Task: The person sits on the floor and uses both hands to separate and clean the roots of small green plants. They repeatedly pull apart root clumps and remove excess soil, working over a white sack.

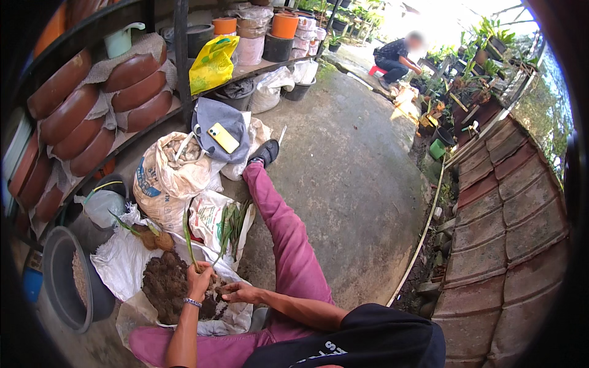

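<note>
My left hand (199,278), with a beaded bracelet at the wrist, is closed on the base of a long-leaved green plant (187,234) whose leaves point up and away. Close to its right, my right hand (239,292) has its fingers partly curled at the soil and root clump under the plant; whether it grips anything is hard to tell. Dark brown soil (165,285) lies heaped beneath both hands on an opened white woven sack (117,264). Beyond the heap is a fibrous root ball (156,240) with green shoots. More long green leaves (233,225) rest on a printed sack (209,214).
At the left stands a grey tub (57,276) with pale granular material. An open sack of stones (156,184) stands ahead, near a yellow phone (223,138) on grey cloth. Shelves hold brown pots (142,92). A person (395,57) crouches far off; roof tiles (501,221) line the right.
</note>
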`<state>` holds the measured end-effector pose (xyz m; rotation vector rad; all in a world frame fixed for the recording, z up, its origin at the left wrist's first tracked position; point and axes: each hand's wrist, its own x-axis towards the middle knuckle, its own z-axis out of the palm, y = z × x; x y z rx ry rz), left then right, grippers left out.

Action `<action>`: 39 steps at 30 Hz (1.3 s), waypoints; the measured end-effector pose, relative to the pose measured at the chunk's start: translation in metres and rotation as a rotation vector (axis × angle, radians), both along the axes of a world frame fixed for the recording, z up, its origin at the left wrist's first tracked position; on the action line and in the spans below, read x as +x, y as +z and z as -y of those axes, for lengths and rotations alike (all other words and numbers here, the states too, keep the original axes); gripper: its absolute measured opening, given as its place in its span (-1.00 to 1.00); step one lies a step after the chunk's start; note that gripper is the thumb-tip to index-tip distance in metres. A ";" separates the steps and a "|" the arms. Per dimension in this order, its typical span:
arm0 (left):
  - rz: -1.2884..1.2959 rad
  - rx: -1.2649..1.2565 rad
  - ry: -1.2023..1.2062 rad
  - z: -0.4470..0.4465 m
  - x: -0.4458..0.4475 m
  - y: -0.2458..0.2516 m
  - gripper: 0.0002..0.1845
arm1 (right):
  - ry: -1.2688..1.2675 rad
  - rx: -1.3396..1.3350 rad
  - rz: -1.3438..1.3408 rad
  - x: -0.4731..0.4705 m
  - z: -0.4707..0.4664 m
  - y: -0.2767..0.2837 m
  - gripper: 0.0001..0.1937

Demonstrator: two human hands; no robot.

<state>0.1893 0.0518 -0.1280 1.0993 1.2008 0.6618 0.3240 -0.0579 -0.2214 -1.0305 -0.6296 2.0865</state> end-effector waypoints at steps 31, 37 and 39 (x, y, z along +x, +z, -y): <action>-0.034 0.003 -0.027 0.000 0.002 -0.006 -0.84 | -0.062 0.213 0.347 0.002 -0.002 -0.016 -0.47; -0.013 -0.006 -0.024 0.000 0.002 -0.004 -0.84 | -0.097 0.208 0.397 0.001 0.000 -0.010 -0.39; -0.051 0.003 -0.028 0.000 0.003 0.002 -0.84 | -0.090 0.241 0.359 0.000 0.000 -0.005 -0.38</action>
